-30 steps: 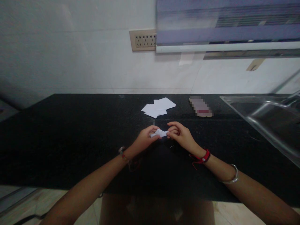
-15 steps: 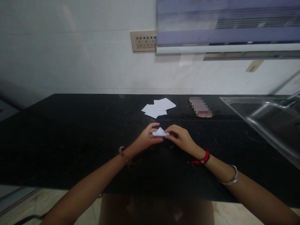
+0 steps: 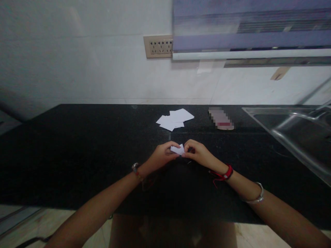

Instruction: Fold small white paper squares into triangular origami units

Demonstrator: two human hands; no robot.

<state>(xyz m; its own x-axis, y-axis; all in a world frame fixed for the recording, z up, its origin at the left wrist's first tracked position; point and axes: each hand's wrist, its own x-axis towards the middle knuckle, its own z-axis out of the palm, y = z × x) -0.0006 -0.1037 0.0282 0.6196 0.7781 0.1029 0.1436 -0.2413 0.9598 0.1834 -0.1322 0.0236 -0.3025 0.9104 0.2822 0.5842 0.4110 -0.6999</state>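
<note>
Between my two hands is a small folded piece of white paper (image 3: 177, 149), held just above or on the black countertop (image 3: 90, 148); I cannot tell which. My left hand (image 3: 163, 153) grips its left part between thumb and fingers. The fingertips of my right hand (image 3: 197, 151) pinch its right end. Part of the paper is hidden by the fingers. Beyond my hands lie several loose white paper sheets (image 3: 172, 120), overlapping flat on the counter.
A phone-like object (image 3: 221, 118), blurred out, rests right of the sheets. The metal sink (image 3: 274, 132) is set into the counter at the right. On the tiled wall are a socket panel (image 3: 159, 47) and a purple-grey panel (image 3: 245, 26).
The folded paper has turned and its peak no longer points straight up. My left fingers have closed onto it, and my right fingers have curled in more tightly at its right end.
</note>
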